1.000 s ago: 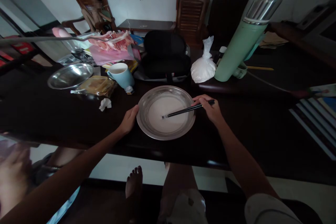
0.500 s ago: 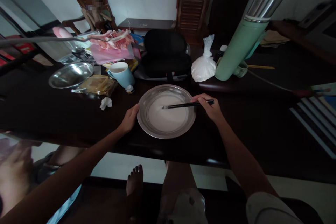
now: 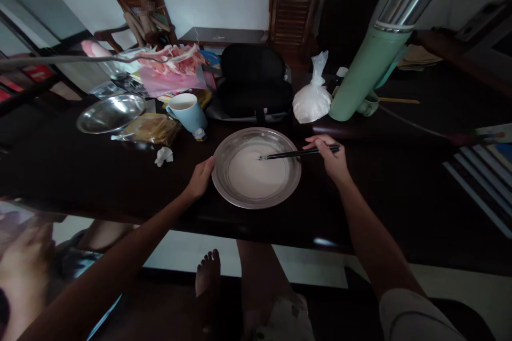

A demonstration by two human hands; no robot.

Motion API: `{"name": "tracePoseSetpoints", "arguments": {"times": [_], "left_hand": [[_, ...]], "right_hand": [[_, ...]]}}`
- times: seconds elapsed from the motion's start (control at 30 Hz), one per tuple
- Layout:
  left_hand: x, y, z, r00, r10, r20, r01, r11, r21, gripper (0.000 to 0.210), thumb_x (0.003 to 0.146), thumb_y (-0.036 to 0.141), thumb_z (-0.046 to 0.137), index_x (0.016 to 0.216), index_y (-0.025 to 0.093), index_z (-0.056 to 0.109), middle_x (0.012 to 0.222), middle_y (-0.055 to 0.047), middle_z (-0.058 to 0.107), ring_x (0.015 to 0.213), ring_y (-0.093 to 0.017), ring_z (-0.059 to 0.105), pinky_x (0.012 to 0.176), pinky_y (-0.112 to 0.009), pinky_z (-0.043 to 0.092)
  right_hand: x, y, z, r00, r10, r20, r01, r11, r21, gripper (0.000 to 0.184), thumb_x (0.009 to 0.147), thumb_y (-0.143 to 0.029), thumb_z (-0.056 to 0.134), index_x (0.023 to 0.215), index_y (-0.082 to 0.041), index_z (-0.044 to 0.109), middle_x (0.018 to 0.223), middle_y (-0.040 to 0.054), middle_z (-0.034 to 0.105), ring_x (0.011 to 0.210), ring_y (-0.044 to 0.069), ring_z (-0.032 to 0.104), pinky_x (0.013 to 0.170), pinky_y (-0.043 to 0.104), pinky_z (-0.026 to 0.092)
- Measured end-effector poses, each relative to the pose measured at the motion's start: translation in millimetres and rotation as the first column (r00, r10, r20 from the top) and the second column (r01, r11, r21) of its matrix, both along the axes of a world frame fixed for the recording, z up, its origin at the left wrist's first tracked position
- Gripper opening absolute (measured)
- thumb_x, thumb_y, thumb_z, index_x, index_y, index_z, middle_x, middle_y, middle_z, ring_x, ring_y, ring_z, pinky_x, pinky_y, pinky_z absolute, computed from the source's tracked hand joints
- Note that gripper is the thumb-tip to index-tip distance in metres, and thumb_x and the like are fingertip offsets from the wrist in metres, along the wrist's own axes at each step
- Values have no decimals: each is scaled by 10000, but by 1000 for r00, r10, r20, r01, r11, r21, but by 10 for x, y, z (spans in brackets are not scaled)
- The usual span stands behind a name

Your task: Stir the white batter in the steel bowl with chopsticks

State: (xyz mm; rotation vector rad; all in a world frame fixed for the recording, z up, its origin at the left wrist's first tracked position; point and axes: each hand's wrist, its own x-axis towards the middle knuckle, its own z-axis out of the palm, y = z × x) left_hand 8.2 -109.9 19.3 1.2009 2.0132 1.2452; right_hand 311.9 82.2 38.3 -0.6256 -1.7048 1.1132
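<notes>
A wide metal basin point(image 3: 224, 192) stands on the dark table, with a whitish liquid batter point(image 3: 256, 178) in it. My left hand point(image 3: 201, 177) is closed on the basin's left rim. In my right hand point(image 3: 330, 157) is a pair of dark chopsticks point(image 3: 296, 153), held to the right of the basin and slanting over its rim. Their tips touch the batter near its middle, where the surface shows a swirl. Behind the basin to the right sits a knotted plastic bag of white powder point(image 3: 312, 102).
A green thermos point(image 3: 366, 69) leans into view behind the bag. Left stand a light-blue mug point(image 3: 188, 114), a second metal basin point(image 3: 86, 122), a packet point(image 3: 150, 129) and crumpled tissue point(image 3: 163, 156). A black case point(image 3: 254, 85) lies behind. Books point(image 3: 480, 186) are at right; a person sits far left.
My right hand has moved right and slightly up, away from the rim. The chopstick tips have shifted right and a little back through the batter. My left hand stays on the rim.
</notes>
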Motion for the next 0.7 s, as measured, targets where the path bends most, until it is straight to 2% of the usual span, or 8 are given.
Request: {"name": "tracePoseSetpoints", "arguments": {"times": [0.07, 0.13, 0.23, 0.3, 0.37, 0.47, 0.53, 0.7], "left_hand": [[1, 0, 2, 1000, -1, 2, 1, 1000, 2, 575, 839, 732, 409, 687, 196, 553, 686, -39, 599, 761, -217, 539, 751, -322, 513], [-1, 1, 4, 1000, -5, 5, 5, 1000, -2, 582, 841, 733, 401, 682, 193, 551, 674, -32, 582, 750, -211, 531, 745, -320, 510], [-10, 12, -2, 1000, -11, -10, 11, 1000, -7, 586, 835, 735, 391, 694, 190, 554, 669, -28, 574, 755, -210, 522, 740, -318, 505], [-19, 23, -14, 1000, -8, -20, 8, 1000, 1, 578, 830, 729, 392, 703, 191, 560, 679, -32, 581, 763, -214, 521, 738, -318, 501], [-24, 34, -28, 1000, -3, -19, 4, 1000, 7, 564, 825, 719, 400, 706, 193, 563, 686, -37, 583, 764, -217, 523, 733, -319, 498], [-23, 44, -34, 1000, -2, -11, 2, 1000, 9, 535, 827, 698, 409, 697, 198, 547, 688, -36, 577, 753, -213, 519, 723, -317, 495], [-19, 47, -28, 1000, 0, -10, 0, 1000, 8, 516, 831, 681, 407, 684, 200, 528, 681, -31, 563, 739, -206, 510, 708, -312, 489], [-28, 48, -31, 1000, 2, -29, -2, 1000, 6, 507, 833, 670, 399, 679, 201, 518, 675, -24, 554, 752, -205, 505, 704, -305, 482]], "right_hand": [[14, 29, -13, 998, -39, -45, 38, 999, -17, 340, 927, -539, 586, 890, -241, 745, 673, 2, 737, 664, 183, 706, 751, 368, 569], [-2, 19, -32, 999, -4, -43, 3, 999, -38, 369, 931, -557, 565, 892, -237, 743, 634, -5, 718, 619, 179, 689, 717, 364, 566], [-61, -45, -42, 991, 124, 50, -122, 992, -33, 383, 912, -577, 583, 914, -234, 754, 730, 15, 759, 736, 197, 724, 774, 370, 572], [-80, -69, -27, 984, 150, 91, -151, 989, -3, 373, 895, -577, 609, 905, -235, 755, 820, 32, 780, 840, 211, 736, 837, 379, 568], [-63, -52, -4, 994, 87, 68, -89, 996, 20, 351, 897, -561, 613, 897, -237, 748, 835, 34, 781, 846, 210, 736, 843, 381, 565], [-7, 13, 15, 998, -62, -30, 62, 998, 7, 335, 930, -530, 571, 875, -241, 730, 692, 7, 736, 692, 187, 712, 760, 366, 565], [5, 27, 10, 996, -79, -51, 78, 997, -16, 358, 945, -531, 537, 856, -239, 724, 610, -8, 695, 608, 175, 684, 705, 354, 561], [-66, -87, 7, 985, 159, 67, -158, 987, -29, 386, 906, -575, 587, 879, -225, 746, 724, 17, 759, 718, 192, 728, 744, 353, 576]]}}
